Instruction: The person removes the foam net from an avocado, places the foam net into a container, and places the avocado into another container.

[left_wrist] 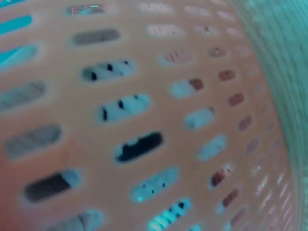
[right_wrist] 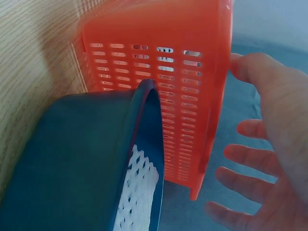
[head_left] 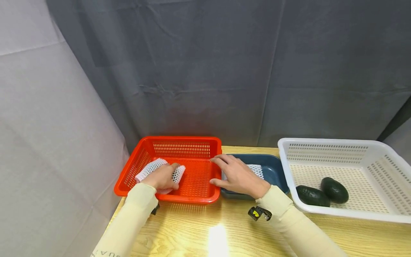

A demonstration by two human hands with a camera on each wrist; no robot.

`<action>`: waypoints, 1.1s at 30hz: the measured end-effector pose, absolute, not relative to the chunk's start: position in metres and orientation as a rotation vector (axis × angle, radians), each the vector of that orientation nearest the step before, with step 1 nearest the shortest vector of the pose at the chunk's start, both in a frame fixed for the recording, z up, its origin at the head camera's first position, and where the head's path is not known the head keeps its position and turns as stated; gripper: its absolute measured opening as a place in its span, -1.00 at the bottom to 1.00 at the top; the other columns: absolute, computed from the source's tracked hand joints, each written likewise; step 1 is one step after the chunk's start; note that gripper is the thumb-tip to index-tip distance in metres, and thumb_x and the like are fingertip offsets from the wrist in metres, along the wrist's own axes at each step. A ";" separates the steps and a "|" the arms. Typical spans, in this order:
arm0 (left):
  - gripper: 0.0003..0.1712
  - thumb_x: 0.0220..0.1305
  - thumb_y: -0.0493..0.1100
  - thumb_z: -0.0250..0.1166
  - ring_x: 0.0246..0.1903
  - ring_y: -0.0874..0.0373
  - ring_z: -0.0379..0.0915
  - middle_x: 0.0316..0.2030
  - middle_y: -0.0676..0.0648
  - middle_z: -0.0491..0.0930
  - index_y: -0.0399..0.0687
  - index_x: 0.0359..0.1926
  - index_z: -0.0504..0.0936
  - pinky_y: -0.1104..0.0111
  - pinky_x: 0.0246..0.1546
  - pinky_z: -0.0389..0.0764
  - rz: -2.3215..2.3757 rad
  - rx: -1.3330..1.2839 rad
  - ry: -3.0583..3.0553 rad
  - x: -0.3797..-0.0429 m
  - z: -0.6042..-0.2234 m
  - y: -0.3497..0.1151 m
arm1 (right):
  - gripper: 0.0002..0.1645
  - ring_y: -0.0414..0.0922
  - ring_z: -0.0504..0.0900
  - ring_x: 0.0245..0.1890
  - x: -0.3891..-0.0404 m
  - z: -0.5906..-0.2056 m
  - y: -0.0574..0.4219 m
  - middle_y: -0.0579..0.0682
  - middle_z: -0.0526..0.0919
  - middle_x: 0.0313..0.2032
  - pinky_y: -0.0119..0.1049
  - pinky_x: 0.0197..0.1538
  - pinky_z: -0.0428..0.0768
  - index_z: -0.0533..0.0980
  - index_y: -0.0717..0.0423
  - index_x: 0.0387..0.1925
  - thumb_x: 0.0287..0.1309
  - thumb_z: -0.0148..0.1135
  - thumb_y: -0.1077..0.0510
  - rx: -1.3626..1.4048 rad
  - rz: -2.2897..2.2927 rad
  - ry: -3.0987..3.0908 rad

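Beside the red basket, the right hand partly hides a tub.

Free floor lies inside the red basket, walled off from the blue tray. In the white basket, 2 avocados block the near left corner.

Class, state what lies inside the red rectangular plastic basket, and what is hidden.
White mesh netting lies inside; the left hand covers part of it, so anything beneath is unseen.
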State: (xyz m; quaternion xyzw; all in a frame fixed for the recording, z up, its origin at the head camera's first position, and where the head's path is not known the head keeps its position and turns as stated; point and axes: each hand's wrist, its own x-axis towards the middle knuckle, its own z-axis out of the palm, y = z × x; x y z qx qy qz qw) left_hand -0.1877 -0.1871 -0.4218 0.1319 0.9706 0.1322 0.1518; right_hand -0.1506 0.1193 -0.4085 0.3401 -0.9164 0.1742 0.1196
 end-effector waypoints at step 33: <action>0.02 0.16 -0.03 0.54 0.35 -0.10 0.43 0.47 -0.09 0.37 0.26 0.58 0.24 -0.04 0.34 0.58 0.412 0.767 2.917 -0.185 -0.375 -0.128 | -0.15 0.06 0.64 0.24 -0.142 -0.394 0.167 0.04 0.61 0.28 0.07 0.30 0.63 0.45 0.03 0.38 0.20 0.41 -0.30 0.843 0.415 -2.701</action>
